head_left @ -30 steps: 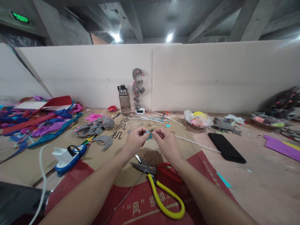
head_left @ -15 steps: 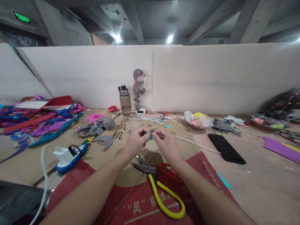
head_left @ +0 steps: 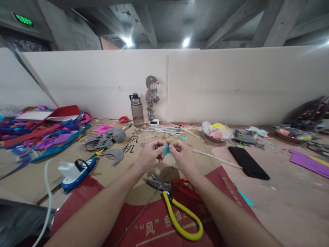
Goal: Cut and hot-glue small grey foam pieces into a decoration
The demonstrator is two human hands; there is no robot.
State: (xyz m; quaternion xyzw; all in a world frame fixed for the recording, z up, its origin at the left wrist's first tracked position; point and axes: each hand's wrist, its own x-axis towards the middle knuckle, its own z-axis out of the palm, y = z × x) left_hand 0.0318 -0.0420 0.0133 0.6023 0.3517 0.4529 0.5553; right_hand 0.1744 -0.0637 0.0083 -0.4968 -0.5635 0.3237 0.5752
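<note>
A small turquoise felt piece [head_left: 166, 149] is pinched between my two hands, above the cardboard. My left hand [head_left: 153, 151] grips its left side with thumb and fingers closed. On its other side, my right hand [head_left: 181, 153] has its fingertips pressed together at the edge. A tiny dark bit shows at the top of the felt, too small to name. Below my hands lie scissors [head_left: 181, 216] with yellow handles, blades apart, and beside them a red-handled tool [head_left: 185, 188], partly covered by my right forearm. A thin grey cord [head_left: 138, 216] trails over the red print.
Grey felt pieces [head_left: 105, 140] and a crescent [head_left: 115, 156] lie left, near a power strip [head_left: 78, 175]. Behind stand a bottle [head_left: 137, 111] and a hanging felt ornament [head_left: 151, 96]. A black phone [head_left: 248, 163], a glue stick [head_left: 218, 158] and a bagged bowl [head_left: 217, 132] are right.
The turquoise felt has turned so that more of its face shows between my fingertips. My left fingers have shifted slightly around it; the things on the table are unmoved.
</note>
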